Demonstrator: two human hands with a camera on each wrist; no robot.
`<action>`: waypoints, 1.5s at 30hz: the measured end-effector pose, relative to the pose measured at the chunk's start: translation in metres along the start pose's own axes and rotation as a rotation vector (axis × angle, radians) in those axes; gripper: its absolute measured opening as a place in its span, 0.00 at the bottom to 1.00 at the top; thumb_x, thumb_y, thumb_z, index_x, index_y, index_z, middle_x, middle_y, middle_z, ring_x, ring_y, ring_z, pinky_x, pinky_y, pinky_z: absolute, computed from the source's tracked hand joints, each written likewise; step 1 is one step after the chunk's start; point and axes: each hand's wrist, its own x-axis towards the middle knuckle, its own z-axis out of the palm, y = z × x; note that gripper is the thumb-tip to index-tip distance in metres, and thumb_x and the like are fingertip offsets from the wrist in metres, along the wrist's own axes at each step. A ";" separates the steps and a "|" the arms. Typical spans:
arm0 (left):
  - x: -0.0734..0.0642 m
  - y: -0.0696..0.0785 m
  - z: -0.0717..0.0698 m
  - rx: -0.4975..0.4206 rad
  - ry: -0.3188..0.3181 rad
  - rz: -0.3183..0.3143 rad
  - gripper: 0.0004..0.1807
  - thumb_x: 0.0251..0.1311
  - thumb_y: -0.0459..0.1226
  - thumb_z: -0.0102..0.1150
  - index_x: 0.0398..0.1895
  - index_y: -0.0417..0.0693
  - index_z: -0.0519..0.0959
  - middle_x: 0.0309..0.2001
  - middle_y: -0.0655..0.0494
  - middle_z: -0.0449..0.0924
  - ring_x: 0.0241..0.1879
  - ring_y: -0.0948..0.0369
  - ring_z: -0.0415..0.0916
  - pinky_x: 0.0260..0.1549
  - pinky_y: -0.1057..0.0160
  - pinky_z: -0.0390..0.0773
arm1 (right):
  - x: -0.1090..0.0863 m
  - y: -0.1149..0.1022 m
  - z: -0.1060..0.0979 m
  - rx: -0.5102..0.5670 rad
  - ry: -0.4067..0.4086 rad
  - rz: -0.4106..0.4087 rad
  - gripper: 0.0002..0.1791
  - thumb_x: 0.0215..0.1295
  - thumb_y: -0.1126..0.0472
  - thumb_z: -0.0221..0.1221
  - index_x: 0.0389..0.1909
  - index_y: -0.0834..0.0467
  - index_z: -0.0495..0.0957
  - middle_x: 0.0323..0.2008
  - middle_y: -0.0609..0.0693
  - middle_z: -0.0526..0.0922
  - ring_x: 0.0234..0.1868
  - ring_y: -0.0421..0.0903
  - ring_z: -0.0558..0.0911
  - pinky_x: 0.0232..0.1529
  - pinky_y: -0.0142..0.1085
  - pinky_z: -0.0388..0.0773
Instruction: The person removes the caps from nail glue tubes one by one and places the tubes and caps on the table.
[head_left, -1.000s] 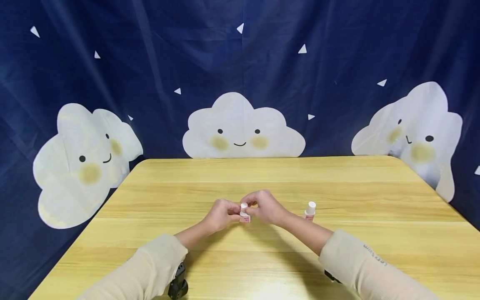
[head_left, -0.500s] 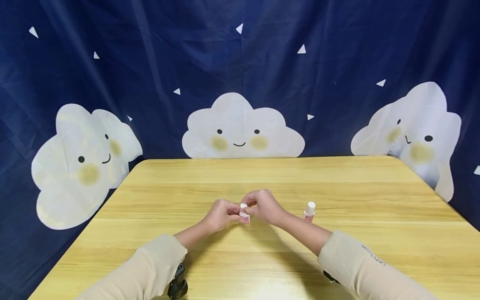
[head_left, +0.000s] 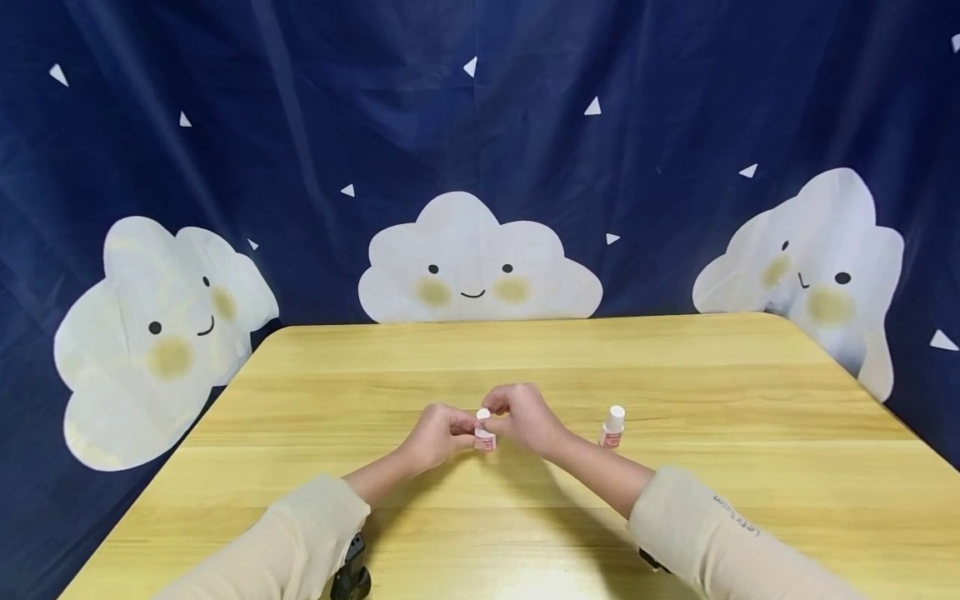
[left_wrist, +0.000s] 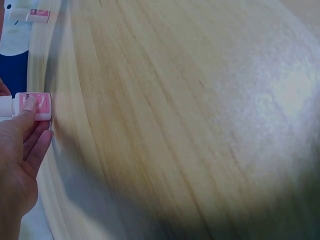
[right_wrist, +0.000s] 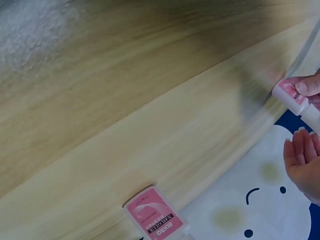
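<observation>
In the head view, a small nail glue bottle (head_left: 485, 443) with a pink label stands upright near the middle of the wooden table. My left hand (head_left: 435, 437) grips its body, and the thumb lies across the label in the left wrist view. From the right, my right hand (head_left: 528, 419) pinches the white cap (head_left: 483, 413) between thumb and fingers, partly hiding it. A second nail glue bottle (head_left: 612, 428) stands to the right, capped, beyond my right forearm. Its label (right_wrist: 155, 215) reads "nail glue" in the right wrist view.
The light wood table (head_left: 360, 358) runs back to a dark blue curtain (head_left: 420, 108) printed with smiling clouds. A black wrist camera (head_left: 350, 575) hangs below my left sleeve, close over the table's near part.
The head view has shifted slightly. My left hand keeps its grip on the nail glue bottle, while the right fingers have shifted slightly around the cap.
</observation>
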 end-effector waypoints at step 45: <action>-0.001 0.002 0.000 0.000 0.001 -0.001 0.07 0.49 0.30 0.65 0.31 0.33 0.84 0.31 0.43 0.85 0.33 0.54 0.85 0.32 0.73 0.82 | 0.000 -0.003 -0.001 0.025 -0.046 -0.023 0.02 0.54 0.71 0.61 0.28 0.66 0.82 0.28 0.54 0.85 0.29 0.39 0.81 0.30 0.22 0.76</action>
